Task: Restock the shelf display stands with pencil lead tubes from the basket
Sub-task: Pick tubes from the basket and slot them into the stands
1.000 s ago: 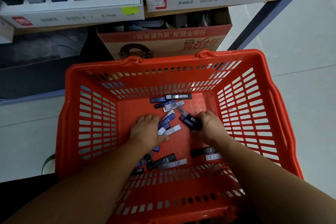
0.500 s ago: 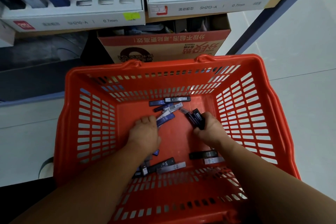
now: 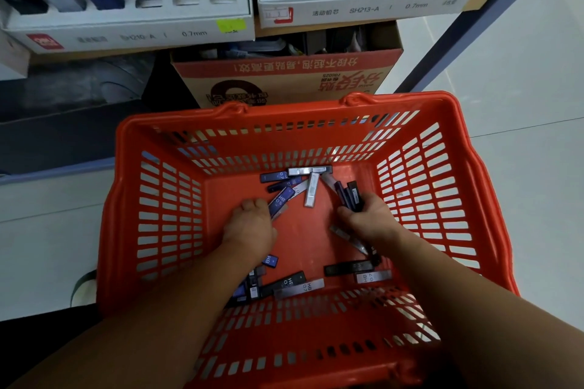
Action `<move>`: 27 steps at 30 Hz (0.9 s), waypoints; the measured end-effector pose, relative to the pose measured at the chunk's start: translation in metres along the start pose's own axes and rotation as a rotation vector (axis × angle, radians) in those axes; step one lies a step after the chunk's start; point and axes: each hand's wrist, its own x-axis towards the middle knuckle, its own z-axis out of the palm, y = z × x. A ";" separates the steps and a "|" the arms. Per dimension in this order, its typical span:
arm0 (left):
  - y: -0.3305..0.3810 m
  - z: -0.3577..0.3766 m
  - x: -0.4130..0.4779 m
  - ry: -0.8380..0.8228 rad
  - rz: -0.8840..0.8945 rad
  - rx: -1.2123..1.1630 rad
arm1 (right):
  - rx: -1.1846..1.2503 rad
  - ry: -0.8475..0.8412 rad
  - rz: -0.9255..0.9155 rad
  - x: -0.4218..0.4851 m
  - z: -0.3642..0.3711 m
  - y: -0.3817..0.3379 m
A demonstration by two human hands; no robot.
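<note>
Gathering a handful from the basket (image 3: 284,112); no slotting into the shelf yet.

The right hand (image 3: 369,218) is clenching its grip round a bundle of dark tubes (image 3: 350,196) near the basket's far right corner. The left hand (image 3: 249,224) is lying over a blue tube (image 3: 279,199), and I cannot tell whether its grip is holding it. Loose tubes (image 3: 298,289) are lying scattered on the basket floor. The next move is probably lifting the bundle over the rim to the display stands (image 3: 132,36) above, with the cardboard box (image 3: 284,79) standing between.
</note>
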 end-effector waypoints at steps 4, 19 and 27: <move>-0.001 0.002 0.000 0.009 0.013 -0.038 | 0.048 -0.053 0.031 -0.003 0.001 -0.002; -0.026 -0.030 -0.009 -0.113 0.001 -0.333 | 0.388 -0.216 0.121 -0.038 0.005 -0.046; -0.018 -0.096 -0.061 -0.123 0.179 -0.532 | 0.196 -0.198 0.000 -0.096 -0.013 -0.085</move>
